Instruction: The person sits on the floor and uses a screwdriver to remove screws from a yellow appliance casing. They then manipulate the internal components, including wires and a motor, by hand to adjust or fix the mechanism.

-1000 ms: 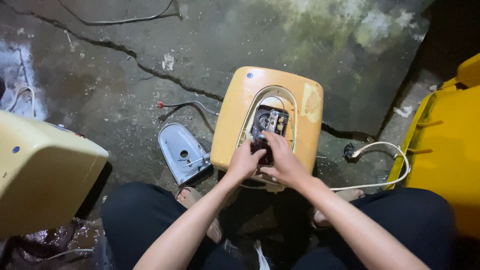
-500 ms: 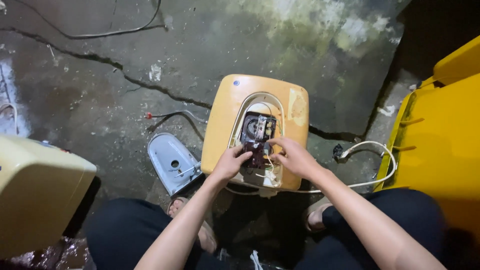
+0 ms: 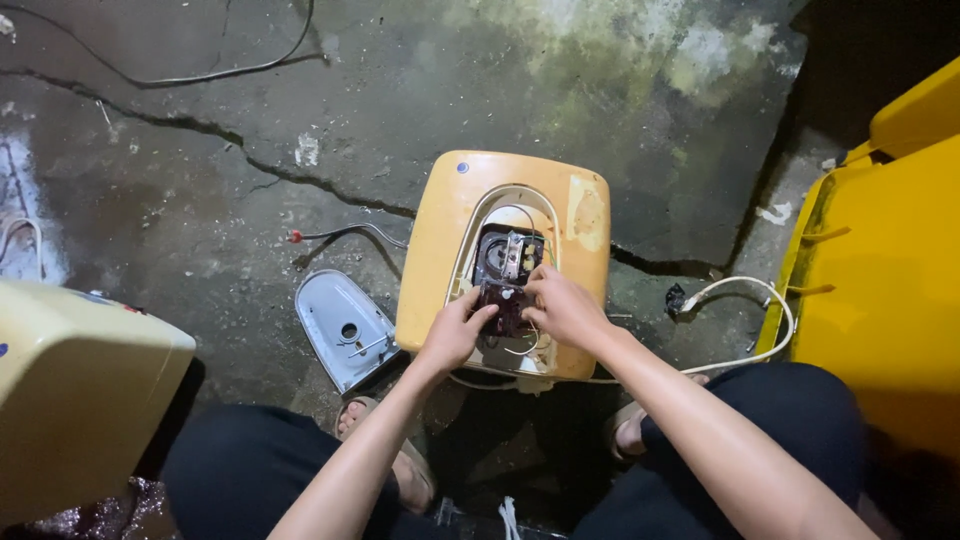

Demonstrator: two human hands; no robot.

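Note:
A yellowed cream appliance casing (image 3: pixel 452 230) lies on the cracked concrete floor in front of me, its oval service opening uncovered. Inside the opening sit a dark electrical part (image 3: pixel 504 300) and thin white wires. My left hand (image 3: pixel 455 330) pinches the left side of that dark part. My right hand (image 3: pixel 563 305) grips its right side, fingers curled over it. Both hands meet at the part, low in the opening. The part's underside is hidden by my fingers.
A grey oval cover (image 3: pixel 343 328) lies face up on the floor left of the casing. A second cream casing (image 3: pixel 80 400) stands at the lower left. A yellow bin (image 3: pixel 880 290) fills the right edge. A white cable (image 3: pixel 745 300) loops beside it. My sandalled feet (image 3: pixel 385 450) rest below the casing.
The view has shifted slightly, so the casing sits a little lower and nearer centre. Both hands stay on the dark part inside the opening, with little visible movement.

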